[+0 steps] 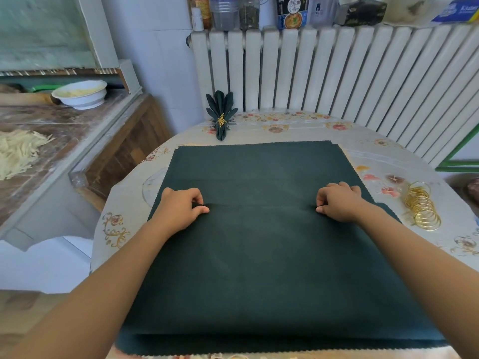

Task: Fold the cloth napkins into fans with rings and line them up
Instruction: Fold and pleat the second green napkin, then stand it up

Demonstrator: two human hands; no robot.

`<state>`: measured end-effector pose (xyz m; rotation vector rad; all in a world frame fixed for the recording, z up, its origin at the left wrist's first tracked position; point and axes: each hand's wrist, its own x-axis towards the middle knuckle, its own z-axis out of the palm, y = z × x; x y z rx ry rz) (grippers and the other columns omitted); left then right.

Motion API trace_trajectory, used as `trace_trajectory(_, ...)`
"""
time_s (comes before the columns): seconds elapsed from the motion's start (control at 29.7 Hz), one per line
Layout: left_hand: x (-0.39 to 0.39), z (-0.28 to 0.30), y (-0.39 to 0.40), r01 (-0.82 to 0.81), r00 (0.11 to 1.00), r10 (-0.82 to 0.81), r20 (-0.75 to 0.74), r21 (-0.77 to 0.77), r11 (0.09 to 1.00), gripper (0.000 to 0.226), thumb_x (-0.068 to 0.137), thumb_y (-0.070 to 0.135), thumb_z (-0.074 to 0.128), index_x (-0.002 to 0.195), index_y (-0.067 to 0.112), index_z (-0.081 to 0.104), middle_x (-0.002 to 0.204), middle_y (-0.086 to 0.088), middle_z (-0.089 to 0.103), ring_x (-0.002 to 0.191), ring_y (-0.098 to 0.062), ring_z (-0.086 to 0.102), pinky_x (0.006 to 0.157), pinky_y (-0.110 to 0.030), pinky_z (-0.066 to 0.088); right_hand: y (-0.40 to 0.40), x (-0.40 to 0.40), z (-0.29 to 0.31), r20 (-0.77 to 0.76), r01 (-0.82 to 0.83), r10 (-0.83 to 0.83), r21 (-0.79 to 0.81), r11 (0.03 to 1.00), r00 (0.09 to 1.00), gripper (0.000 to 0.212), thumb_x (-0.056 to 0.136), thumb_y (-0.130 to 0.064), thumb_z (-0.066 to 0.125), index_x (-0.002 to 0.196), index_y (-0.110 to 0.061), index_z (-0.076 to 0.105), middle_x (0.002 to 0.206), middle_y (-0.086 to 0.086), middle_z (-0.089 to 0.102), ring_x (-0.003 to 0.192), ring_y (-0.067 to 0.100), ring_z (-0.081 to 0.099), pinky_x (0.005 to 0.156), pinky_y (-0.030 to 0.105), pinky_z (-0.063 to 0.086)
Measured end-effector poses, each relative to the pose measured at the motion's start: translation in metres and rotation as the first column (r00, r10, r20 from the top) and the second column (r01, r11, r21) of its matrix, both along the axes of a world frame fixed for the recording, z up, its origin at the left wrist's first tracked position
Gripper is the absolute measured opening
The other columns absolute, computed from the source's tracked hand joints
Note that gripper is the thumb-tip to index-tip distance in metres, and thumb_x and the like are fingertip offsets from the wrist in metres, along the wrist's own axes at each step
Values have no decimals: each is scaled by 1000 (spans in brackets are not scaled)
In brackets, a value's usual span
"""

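Observation:
A stack of dark green cloth napkins lies flat across the round table. The top napkin has a raised crease running left to right through its middle. My left hand pinches that crease near the left edge. My right hand pinches the same crease near the right edge. One finished green fan napkin with a gold ring stands at the back left of the table. A pile of gold rings lies on the table to the right of the napkins.
The table has a floral cover and stands against a white radiator with bottles and boxes on top. To the left is a wooden counter with a white bowl and shredded food.

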<state>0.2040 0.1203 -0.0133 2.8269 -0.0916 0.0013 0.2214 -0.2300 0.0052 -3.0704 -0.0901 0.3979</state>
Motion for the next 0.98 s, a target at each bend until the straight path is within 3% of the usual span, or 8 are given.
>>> trace_trajectory(0.1, -7, 0, 12, -7, 996, 5, -93, -23, 1000, 22, 81, 51, 68, 76, 35, 52, 84, 12, 62, 102, -21, 45, 90, -32, 37, 0, -13, 3, -25, -22, 23, 13, 1000, 999, 9, 93, -33, 54, 86, -29, 51, 97, -9, 56, 111, 17, 45, 95, 35, 24)
trace_trajectory(0.27, -26, 4, 20, 62, 984, -66, -167, -24, 998, 27, 76, 52, 72, 73, 34, 53, 84, 13, 63, 97, -18, 52, 94, -35, 39, -6, -46, 6, -146, -56, 52, -19, 998, 988, 12, 92, -38, 54, 84, -29, 53, 98, -9, 61, 96, 13, 53, 93, 35, 23)
trace_trajectory(0.4, -39, 8, 16, 58, 995, -58, -78, -3, 998, 16, 86, 45, 65, 80, 35, 55, 87, 17, 63, 98, -14, 53, 96, -31, 30, -20, -62, 1, -9, 4, -4, 8, 1000, 1000, 20, 89, -50, 55, 89, -30, 54, 96, -11, 62, 98, 12, 49, 97, 34, 21)
trace_trajectory(0.51, -43, 10, 14, 23, 1000, -23, -5, 19, 1000, 3, 91, 34, 62, 88, 35, 60, 90, 17, 62, 98, -9, 54, 95, -31, 22, -29, -72, -6, 76, 31, -37, 87, 996, 996, 15, 90, -46, 56, 89, -32, 52, 93, -15, 60, 98, 11, 42, 99, 33, 19)
trace_trajectory(0.64, -48, 7, 9, -76, 995, 74, 68, 23, 997, 11, 90, 37, 62, 81, 32, 63, 85, 14, 65, 94, -10, 52, 96, -30, 20, -29, -83, -15, 194, 79, -125, 230, 970, 973, 8, 91, -36, 59, 85, -31, 56, 85, -15, 59, 103, 13, 46, 97, 31, 18)
trace_trajectory(0.81, -51, 2, 7, -140, 985, 139, 106, -3, 990, 21, 90, 47, 59, 83, 27, 62, 80, 11, 62, 90, -12, 43, 98, -31, 22, -32, -84, -17, 191, 116, -183, 315, 942, 964, 13, 93, -22, 57, 83, -29, 58, 92, -9, 65, 105, 17, 50, 97, 31, 20)
trace_trajectory(0.98, -51, -2, 6, -139, 979, 126, 163, 72, 988, 30, 92, 49, 53, 77, 24, 59, 75, 8, 62, 86, -16, 55, 93, -33, 22, -31, -82, -22, 234, 100, -189, 343, 934, 954, 16, 93, -12, 55, 95, -20, 68, 98, 0, 70, 106, 22, 47, 89, 28, 24)
